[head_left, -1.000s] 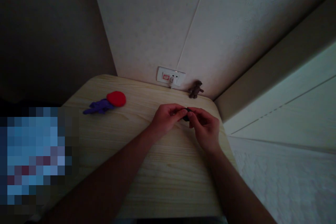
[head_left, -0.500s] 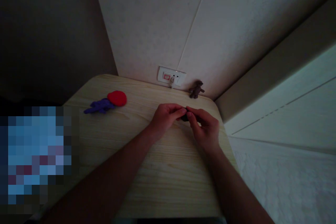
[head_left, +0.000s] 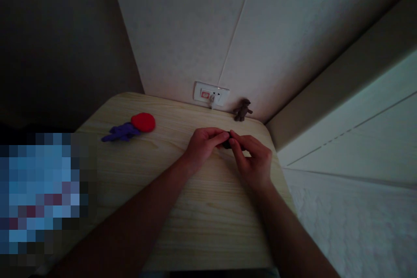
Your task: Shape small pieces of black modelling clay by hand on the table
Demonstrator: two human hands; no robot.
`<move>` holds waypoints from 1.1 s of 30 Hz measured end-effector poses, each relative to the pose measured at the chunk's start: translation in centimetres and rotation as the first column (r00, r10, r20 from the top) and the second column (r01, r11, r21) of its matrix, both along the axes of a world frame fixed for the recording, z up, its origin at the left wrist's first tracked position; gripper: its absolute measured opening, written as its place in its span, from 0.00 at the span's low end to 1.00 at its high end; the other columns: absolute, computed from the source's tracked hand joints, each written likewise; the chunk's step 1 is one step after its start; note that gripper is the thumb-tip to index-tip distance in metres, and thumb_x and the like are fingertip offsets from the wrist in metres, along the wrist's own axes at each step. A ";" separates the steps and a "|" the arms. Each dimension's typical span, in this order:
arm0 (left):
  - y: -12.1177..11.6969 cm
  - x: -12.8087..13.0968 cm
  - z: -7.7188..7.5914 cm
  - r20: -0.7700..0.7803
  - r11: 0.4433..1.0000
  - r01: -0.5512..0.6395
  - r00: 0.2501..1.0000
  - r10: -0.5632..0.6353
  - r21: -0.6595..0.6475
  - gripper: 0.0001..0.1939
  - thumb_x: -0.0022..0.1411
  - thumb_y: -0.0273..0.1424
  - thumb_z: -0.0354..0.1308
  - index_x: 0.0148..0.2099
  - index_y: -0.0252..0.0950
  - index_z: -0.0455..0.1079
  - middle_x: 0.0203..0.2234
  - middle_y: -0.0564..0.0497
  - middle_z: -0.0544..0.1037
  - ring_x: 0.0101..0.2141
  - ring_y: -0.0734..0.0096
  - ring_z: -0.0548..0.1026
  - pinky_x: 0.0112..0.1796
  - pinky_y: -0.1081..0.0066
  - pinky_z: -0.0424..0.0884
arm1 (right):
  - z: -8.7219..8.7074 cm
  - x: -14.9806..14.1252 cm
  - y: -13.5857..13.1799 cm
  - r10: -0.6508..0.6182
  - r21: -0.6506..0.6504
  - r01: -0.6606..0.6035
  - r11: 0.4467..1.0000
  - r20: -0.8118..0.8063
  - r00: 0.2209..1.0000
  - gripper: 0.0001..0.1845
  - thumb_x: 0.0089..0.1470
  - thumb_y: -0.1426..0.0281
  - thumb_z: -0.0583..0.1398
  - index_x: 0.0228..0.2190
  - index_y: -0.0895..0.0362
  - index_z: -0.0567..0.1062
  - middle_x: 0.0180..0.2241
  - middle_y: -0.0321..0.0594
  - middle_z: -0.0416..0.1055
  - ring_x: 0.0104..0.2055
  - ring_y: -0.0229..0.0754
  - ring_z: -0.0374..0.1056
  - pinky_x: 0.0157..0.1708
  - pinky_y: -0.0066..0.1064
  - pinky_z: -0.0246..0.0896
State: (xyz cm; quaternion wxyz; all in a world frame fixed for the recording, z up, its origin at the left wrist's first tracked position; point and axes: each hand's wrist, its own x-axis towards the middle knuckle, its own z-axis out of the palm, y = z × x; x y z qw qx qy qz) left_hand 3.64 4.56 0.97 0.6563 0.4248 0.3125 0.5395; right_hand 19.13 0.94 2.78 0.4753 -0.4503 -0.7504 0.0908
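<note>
My left hand (head_left: 200,147) and my right hand (head_left: 256,156) meet above the right part of the wooden tabletop (head_left: 195,234). Between them, pinched by the thumbs and fingers of both, is a small dark lump of what looks like modelling clay (head_left: 227,143). Fingers cover most of it, so its full shape is hidden. Behind my right hand, a small dark brown clay figure (head_left: 242,110) with stubby arms and legs stands close to the wall. Over on the left lie a purple clay shape (head_left: 121,132) and a flat red clay disc (head_left: 143,122), touching each other.
A white wall socket (head_left: 211,94) with a plug in it sits just above the table's back edge. The wall (head_left: 182,30) rises behind. At lower left is a blurred-out blue area (head_left: 42,182). A pale quilted surface (head_left: 352,226) lies beyond the table's right edge.
The whole view has shifted slightly. Both hands stay together on the dark clay, with the fingers moving only a little around it. The other clay pieces have not moved.
</note>
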 end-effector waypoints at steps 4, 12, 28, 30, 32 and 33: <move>0.0 0.0 0.0 -0.004 1.000 -0.024 1.000 0.024 0.002 0.11 0.53 0.37 0.70 0.34 0.33 0.82 0.27 0.48 0.81 0.29 0.71 0.72 0.34 0.69 0.66 | 0.0 -0.1 -0.1 -0.005 -0.012 0.005 1.000 0.002 1.000 0.15 0.64 0.68 0.61 0.50 0.52 0.82 0.35 0.42 0.81 0.31 0.40 0.73 0.32 0.35 0.70; 0.1 -0.1 -0.1 -0.056 0.997 -0.004 0.998 0.008 0.072 0.11 0.54 0.37 0.70 0.34 0.34 0.82 0.26 0.49 0.81 0.29 0.72 0.72 0.32 0.71 0.65 | -0.8 0.1 0.3 -0.026 -0.168 -0.018 0.986 -0.255 0.967 0.12 0.60 0.65 0.66 0.45 0.52 0.83 0.36 0.42 0.80 0.29 0.39 0.72 0.29 0.33 0.69; 0.0 -0.1 0.1 -0.063 0.993 -0.028 0.997 0.035 0.112 0.12 0.53 0.38 0.71 0.35 0.34 0.82 0.25 0.50 0.80 0.27 0.73 0.70 0.32 0.71 0.65 | -0.9 -0.2 0.8 0.015 -0.291 -0.200 0.936 -0.535 0.845 0.09 0.55 0.67 0.68 0.40 0.52 0.84 0.33 0.37 0.76 0.23 0.32 0.65 0.20 0.28 0.62; 0.0 0.0 0.1 -0.071 0.994 -0.035 0.997 0.043 0.104 0.12 0.53 0.38 0.71 0.34 0.34 0.82 0.25 0.50 0.80 0.27 0.73 0.70 0.32 0.70 0.64 | -1.0 -0.2 0.7 -0.002 -0.255 -0.140 0.957 -0.488 0.873 0.10 0.57 0.67 0.67 0.42 0.52 0.84 0.33 0.37 0.76 0.23 0.32 0.65 0.20 0.28 0.62; 0.0 0.0 0.2 -0.070 0.996 -0.036 0.997 0.042 0.087 0.12 0.53 0.38 0.70 0.34 0.34 0.82 0.25 0.50 0.80 0.27 0.73 0.70 0.31 0.70 0.65 | -1.0 -0.2 0.4 -0.022 -0.167 -0.046 0.985 -0.382 0.924 0.11 0.59 0.67 0.66 0.44 0.52 0.83 0.34 0.39 0.78 0.25 0.34 0.68 0.23 0.30 0.65; 0.0 0.0 0.2 -0.065 0.997 -0.033 0.997 0.038 0.074 0.12 0.53 0.38 0.70 0.33 0.34 0.82 0.25 0.50 0.80 0.27 0.73 0.71 0.32 0.70 0.65 | -0.9 -0.2 0.3 -0.029 -0.108 -0.005 0.994 -0.310 0.950 0.11 0.60 0.68 0.65 0.45 0.52 0.83 0.35 0.40 0.78 0.27 0.36 0.70 0.25 0.31 0.67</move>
